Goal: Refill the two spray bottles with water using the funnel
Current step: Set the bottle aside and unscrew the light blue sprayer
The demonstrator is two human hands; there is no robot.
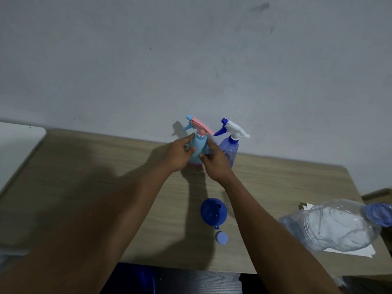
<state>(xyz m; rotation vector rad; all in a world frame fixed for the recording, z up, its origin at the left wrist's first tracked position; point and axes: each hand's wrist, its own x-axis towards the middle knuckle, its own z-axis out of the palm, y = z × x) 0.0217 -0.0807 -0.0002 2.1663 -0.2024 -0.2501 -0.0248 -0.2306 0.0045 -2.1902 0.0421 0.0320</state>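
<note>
A light blue spray bottle (198,145) with a pink trigger head stands upright at the back of the wooden table (84,177). My left hand (178,154) wraps its left side and my right hand (215,163) touches its right side. A translucent dark blue spray bottle (230,148) with a white and blue trigger stands just to the right, partly behind my right hand. A blue funnel (213,212) lies on the table nearer to me, with a small light blue cap (221,237) in front of it.
A large clear plastic water bottle (337,225) with a blue cap lies on its side on white paper (360,251) at the table's right edge. A white surface (19,143) adjoins the left. The wall (191,60) rises right behind the bottles. Something dark blue (135,281) sits below the front edge.
</note>
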